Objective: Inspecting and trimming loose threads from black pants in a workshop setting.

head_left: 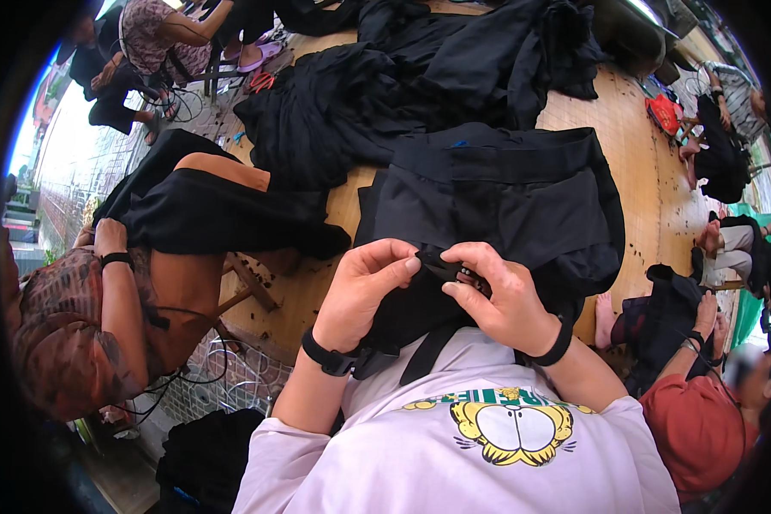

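Observation:
Black trousers (497,188) lie folded in front of me on the wooden table, waistband at the far side, with a darker lining panel showing. My left hand (368,283) pinches black fabric near their near edge, thumb and forefinger close together. Just to its right, my right hand (497,300) is curled round a small black and metal object (469,278), which is partly hidden by the fingers and too small to make out; its thumb and forefinger also meet the dark cloth. A black strap (424,351) hangs below my hands toward my lap.
Heaped black garments (420,68) cover the far part of the wooden table (625,120). Co-workers sit close by: one at left (94,334) with black cloth over a leg, one at lower right (694,428) in a red top, others (171,34) farther back. Red scissors (261,81) lie beyond.

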The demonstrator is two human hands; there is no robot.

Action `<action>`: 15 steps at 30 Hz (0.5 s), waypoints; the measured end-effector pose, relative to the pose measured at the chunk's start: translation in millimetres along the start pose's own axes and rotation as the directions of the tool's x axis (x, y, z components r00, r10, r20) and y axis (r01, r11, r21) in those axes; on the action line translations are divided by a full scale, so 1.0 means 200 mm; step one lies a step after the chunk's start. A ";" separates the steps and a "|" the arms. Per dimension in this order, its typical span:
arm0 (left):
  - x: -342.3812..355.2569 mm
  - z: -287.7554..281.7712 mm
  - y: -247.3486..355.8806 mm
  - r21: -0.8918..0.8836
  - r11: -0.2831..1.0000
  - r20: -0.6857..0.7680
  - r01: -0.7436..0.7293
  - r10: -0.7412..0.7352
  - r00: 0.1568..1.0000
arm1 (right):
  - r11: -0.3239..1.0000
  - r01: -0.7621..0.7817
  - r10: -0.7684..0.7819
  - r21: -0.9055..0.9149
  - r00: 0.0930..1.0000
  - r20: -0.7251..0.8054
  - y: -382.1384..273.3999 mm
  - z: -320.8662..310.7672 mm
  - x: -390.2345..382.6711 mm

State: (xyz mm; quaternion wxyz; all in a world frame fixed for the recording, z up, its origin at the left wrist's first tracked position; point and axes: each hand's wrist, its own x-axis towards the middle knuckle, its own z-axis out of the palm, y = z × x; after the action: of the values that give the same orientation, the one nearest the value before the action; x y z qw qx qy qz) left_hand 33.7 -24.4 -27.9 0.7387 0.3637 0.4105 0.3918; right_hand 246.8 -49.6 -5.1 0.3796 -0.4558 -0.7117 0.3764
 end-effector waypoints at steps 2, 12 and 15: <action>0.00 0.00 -0.01 -0.006 1.000 -0.002 0.003 -0.003 1.000 | 1.000 -0.007 0.007 0.006 1.000 0.018 0.02 0.02 0.00; 0.00 -0.01 0.00 -0.014 1.000 0.023 0.014 -0.014 1.000 | 0.999 -0.033 0.033 -0.016 0.999 0.038 0.01 0.04 0.02; 0.00 -0.01 -0.01 -0.017 1.000 0.034 0.009 -0.008 0.999 | 0.999 -0.044 0.044 -0.006 0.998 0.037 0.00 0.04 0.02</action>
State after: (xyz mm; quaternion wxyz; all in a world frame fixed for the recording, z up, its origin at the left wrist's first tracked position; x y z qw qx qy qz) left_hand 32.4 -24.4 -31.0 0.7503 0.3621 0.3960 0.3862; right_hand 238.3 -47.6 -8.9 0.3567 -0.4651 -0.7094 0.3914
